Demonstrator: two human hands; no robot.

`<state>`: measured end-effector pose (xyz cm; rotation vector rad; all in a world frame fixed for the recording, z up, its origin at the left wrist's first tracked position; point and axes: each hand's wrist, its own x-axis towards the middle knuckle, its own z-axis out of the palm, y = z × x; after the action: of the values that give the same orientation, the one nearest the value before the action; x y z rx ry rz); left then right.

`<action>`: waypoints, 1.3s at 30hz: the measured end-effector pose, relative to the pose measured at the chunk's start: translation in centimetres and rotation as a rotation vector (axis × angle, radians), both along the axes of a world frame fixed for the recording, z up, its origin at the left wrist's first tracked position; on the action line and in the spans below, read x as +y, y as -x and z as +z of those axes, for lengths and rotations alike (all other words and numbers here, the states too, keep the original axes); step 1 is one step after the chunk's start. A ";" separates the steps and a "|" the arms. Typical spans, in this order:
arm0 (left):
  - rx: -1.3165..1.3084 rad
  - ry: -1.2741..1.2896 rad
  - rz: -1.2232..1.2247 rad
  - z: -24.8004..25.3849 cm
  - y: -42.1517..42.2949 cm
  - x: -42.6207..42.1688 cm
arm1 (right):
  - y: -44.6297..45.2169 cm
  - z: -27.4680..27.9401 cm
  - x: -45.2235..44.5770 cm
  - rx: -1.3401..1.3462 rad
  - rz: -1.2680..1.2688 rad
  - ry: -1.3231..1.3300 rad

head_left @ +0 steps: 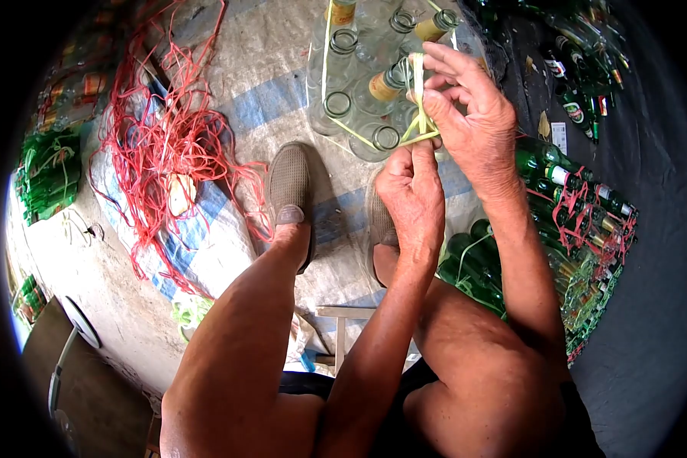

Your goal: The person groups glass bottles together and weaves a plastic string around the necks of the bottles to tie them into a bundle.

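A group of clear glass bottles [362, 107] stands upright at the top middle, with a pale yellow plastic strap [421, 122] running around their necks. My left hand [414, 195] is closed, its thumb and fingers pinching the strap at the near right corner of the group. Just above it, my right hand [469, 107] has its thumb and fingers bent around a raised loop of the same strap, the other fingers loosely apart. The strap crosses itself between my two hands. Several of the bottles carry orange-yellow neck labels.
A tangled heap of red plastic strap [175, 145] lies on the left over a blue and white sheet [267, 99]. Green bottles [546, 164], some bound with strap, lie on the right beside a black sheet [626, 198]. More green bottles [49, 172] are at far left.
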<state>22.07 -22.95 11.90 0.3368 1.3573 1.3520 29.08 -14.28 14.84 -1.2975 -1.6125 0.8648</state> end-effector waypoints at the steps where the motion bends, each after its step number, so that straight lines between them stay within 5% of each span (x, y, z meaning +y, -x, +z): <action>1: -0.002 0.005 -0.002 0.0 0.0 0.0 | 0.0 -0.1 0.0 0.003 -0.001 0.001; 28: -0.160 -0.013 0.034 -0.4 -0.2 -0.4 | 1.8 1.8 1.7 -0.533 0.125 -0.319; 34: -0.103 0.005 0.011 0.1 0.1 -0.3 | 1.9 1.4 3.0 -0.676 0.276 -0.319; 37: 0.004 -0.009 0.000 0.2 0.5 -0.3 | 1.7 2.2 3.0 -0.527 0.263 -0.044; 39: 0.026 0.006 0.009 0.5 0.3 -0.6 | 1.6 1.9 3.2 -0.544 0.265 -0.099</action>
<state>21.77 -23.51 12.36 0.3456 1.3860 1.3548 27.53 -11.08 16.76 -1.3384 -2.2631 0.5985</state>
